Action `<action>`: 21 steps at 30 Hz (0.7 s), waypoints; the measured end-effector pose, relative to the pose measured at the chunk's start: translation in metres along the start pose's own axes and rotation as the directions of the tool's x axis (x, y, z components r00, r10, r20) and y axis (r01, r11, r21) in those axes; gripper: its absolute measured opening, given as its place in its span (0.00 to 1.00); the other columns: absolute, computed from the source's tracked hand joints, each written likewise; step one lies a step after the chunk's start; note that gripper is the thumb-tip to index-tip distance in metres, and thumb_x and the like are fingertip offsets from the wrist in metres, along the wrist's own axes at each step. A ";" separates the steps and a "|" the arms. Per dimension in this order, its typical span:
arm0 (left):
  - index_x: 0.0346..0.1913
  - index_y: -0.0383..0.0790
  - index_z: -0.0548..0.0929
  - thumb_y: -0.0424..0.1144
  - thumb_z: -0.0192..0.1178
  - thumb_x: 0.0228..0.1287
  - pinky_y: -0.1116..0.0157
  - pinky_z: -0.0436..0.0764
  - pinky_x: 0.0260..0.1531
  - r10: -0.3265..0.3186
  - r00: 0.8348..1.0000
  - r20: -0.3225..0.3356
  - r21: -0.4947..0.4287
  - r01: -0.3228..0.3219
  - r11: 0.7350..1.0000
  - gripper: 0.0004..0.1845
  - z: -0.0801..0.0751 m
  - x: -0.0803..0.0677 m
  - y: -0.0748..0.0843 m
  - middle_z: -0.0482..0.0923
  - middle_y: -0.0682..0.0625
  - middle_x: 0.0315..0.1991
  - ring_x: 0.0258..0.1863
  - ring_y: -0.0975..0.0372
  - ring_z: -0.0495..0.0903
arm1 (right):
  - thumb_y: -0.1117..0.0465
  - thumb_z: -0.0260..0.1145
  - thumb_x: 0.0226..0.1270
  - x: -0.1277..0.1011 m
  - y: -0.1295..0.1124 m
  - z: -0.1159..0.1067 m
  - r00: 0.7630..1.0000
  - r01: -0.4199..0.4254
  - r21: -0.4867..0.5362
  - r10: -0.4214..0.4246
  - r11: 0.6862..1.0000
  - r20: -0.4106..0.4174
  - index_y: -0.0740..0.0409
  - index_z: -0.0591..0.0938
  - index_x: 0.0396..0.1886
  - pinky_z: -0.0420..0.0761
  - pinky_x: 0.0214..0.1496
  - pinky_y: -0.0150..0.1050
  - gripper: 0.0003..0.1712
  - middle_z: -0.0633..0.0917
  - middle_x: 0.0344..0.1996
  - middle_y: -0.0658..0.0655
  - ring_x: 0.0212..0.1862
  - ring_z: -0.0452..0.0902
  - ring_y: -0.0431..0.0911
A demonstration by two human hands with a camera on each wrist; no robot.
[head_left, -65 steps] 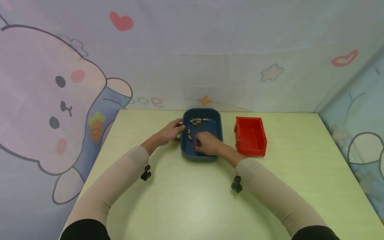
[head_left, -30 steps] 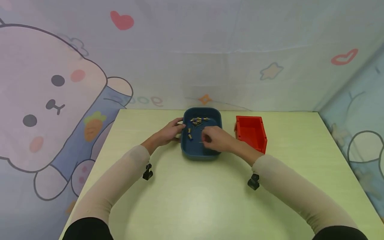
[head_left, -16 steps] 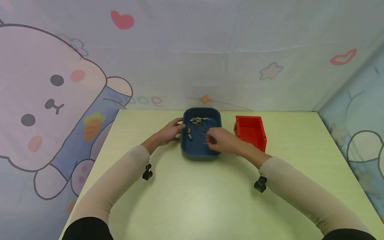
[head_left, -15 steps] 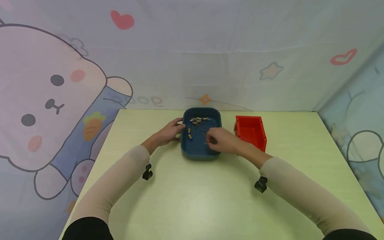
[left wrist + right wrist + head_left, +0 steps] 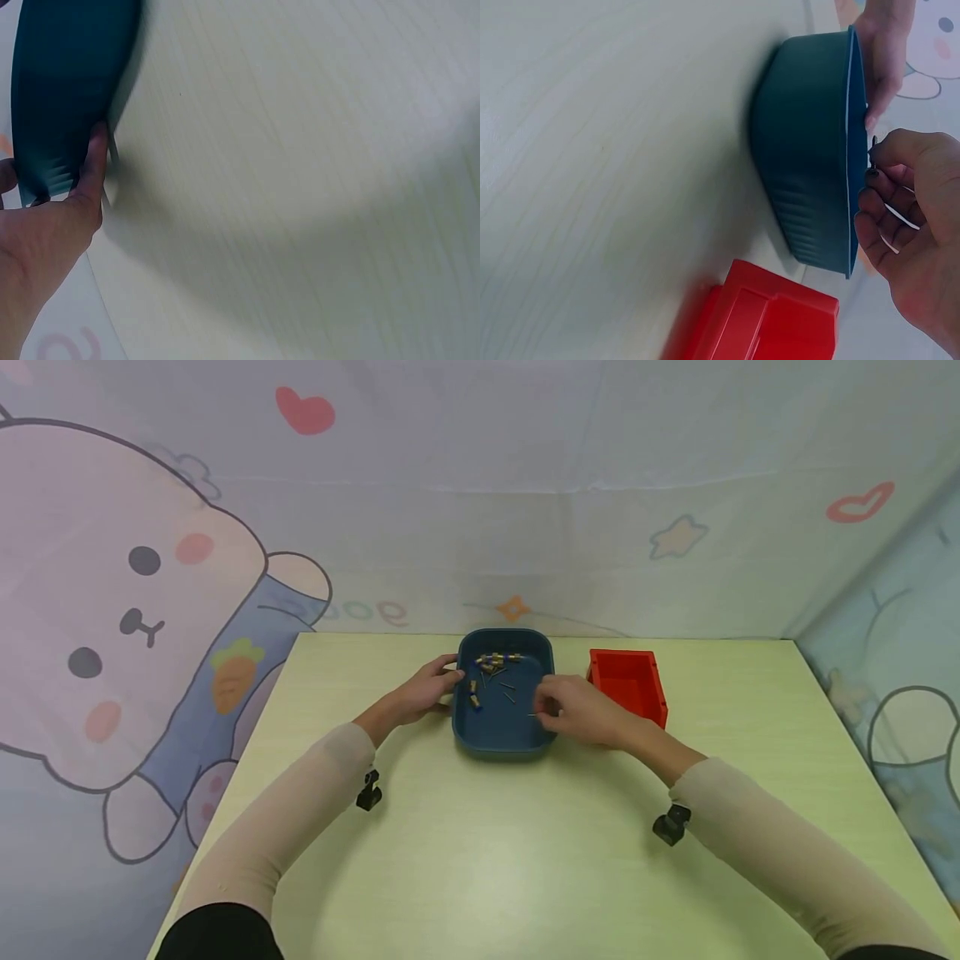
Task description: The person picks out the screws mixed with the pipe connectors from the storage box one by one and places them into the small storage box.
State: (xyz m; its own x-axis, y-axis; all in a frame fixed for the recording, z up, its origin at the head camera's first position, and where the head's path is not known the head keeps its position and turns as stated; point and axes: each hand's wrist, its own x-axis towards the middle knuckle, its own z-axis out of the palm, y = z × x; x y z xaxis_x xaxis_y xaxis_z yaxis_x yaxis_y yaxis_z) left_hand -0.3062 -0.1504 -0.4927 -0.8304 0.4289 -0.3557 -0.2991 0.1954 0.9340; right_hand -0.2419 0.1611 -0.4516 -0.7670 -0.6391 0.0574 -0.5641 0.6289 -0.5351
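Observation:
A dark blue tray sits at the middle of the table with several small yellow-and-blue parts with wire leads at its far end. My left hand grips the tray's left rim, thumb over the edge; the left wrist view shows the left hand against the tray's wall. My right hand hovers over the tray's right rim and pinches a small thin part. In the right wrist view the right hand shows the part's thin wire lead beside the tray.
A red bin stands just right of the tray, close behind my right hand; the red bin shows in the right wrist view too. The pale green table is bordered by cartoon-printed cloth walls at the back and sides.
My right hand has lifted out of the tray's middle and moved right to the tray's right rim, pinching a small part. The left hand has stayed on the left rim.

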 end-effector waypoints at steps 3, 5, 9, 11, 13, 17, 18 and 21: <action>0.86 0.46 0.51 0.43 0.46 0.88 0.39 0.76 0.64 -0.002 1.000 0.000 -0.005 0.002 1.000 0.32 0.000 0.000 0.000 0.61 0.36 0.78 0.78 0.43 0.65 | 0.66 0.74 0.70 -0.002 0.000 -0.003 1.000 -0.001 0.000 0.001 1.000 -0.009 0.52 0.84 0.37 0.84 0.47 0.38 0.07 0.83 0.35 0.48 0.39 0.79 0.44; 0.86 0.46 0.51 0.42 0.46 0.88 0.39 0.77 0.64 -0.005 1.000 0.000 -0.006 0.005 1.000 0.32 0.000 0.000 0.000 0.61 0.35 0.78 0.78 0.43 0.65 | 0.66 0.74 0.70 -0.002 -0.001 -0.005 1.000 0.002 0.006 -0.002 1.000 -0.007 0.52 0.84 0.37 0.85 0.47 0.39 0.06 0.83 0.35 0.48 0.39 0.79 0.45; 0.86 0.45 0.51 0.42 0.46 0.88 0.40 0.77 0.63 -0.010 1.000 -0.004 -0.006 0.010 1.000 0.31 0.000 0.000 0.000 0.62 0.35 0.78 0.78 0.44 0.65 | 0.66 0.73 0.70 -0.004 -0.001 -0.007 1.000 0.008 0.009 -0.008 1.000 -0.005 0.52 0.84 0.37 0.86 0.48 0.40 0.06 0.84 0.35 0.48 0.40 0.80 0.44; 0.86 0.46 0.51 0.42 0.46 0.88 0.40 0.78 0.63 -0.008 1.000 -0.003 -0.005 0.008 1.000 0.31 0.001 -0.001 0.000 0.62 0.35 0.77 0.77 0.44 0.66 | 0.66 0.74 0.69 -0.005 0.000 -0.008 1.000 0.007 0.014 -0.006 1.000 -0.012 0.52 0.84 0.37 0.86 0.49 0.40 0.07 0.84 0.36 0.47 0.41 0.81 0.44; 0.86 0.45 0.52 0.42 0.46 0.88 0.40 0.78 0.62 -0.007 1.000 -0.004 -0.005 0.007 1.000 0.31 0.001 -0.001 0.001 0.63 0.35 0.77 0.77 0.43 0.66 | 0.67 0.74 0.69 -0.006 0.001 -0.009 1.000 0.004 0.018 -0.004 1.000 -0.022 0.51 0.84 0.37 0.87 0.49 0.41 0.07 0.84 0.36 0.47 0.41 0.81 0.44; 0.86 0.45 0.52 0.42 0.47 0.88 0.41 0.79 0.60 -0.006 1.000 -0.009 -0.004 0.006 1.000 0.31 0.001 0.000 0.002 0.64 0.35 0.76 0.77 0.44 0.66 | 0.66 0.74 0.69 -0.008 0.005 -0.011 1.000 -0.007 0.017 0.008 1.000 -0.030 0.52 0.86 0.38 0.87 0.50 0.42 0.06 0.85 0.36 0.47 0.41 0.82 0.44; 0.85 0.45 0.52 0.42 0.47 0.88 0.41 0.79 0.60 -0.006 1.000 -0.010 -0.003 0.006 1.000 0.31 0.001 0.000 0.002 0.64 0.35 0.76 0.77 0.43 0.67 | 0.66 0.74 0.69 -0.008 0.005 -0.012 0.999 -0.013 0.021 0.014 1.000 -0.031 0.53 0.86 0.38 0.87 0.50 0.43 0.05 0.85 0.36 0.48 0.41 0.82 0.44; 0.85 0.45 0.53 0.41 0.47 0.88 0.42 0.80 0.59 -0.007 1.000 -0.013 -0.003 0.007 1.000 0.31 0.002 0.000 0.003 0.65 0.34 0.75 0.76 0.43 0.67 | 0.66 0.74 0.68 -0.010 0.006 -0.015 0.999 -0.034 0.040 0.036 0.999 -0.035 0.53 0.86 0.39 0.87 0.50 0.43 0.05 0.85 0.36 0.48 0.42 0.82 0.45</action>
State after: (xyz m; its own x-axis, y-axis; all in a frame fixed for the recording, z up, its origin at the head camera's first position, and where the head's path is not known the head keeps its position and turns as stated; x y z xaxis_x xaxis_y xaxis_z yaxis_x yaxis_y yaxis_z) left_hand -0.3062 -0.1485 -0.4905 -0.8341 0.4161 -0.3622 -0.3065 0.1963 0.9314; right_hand -0.2423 0.1776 -0.4429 -0.7970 -0.6001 0.0680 -0.5248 0.6324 -0.5698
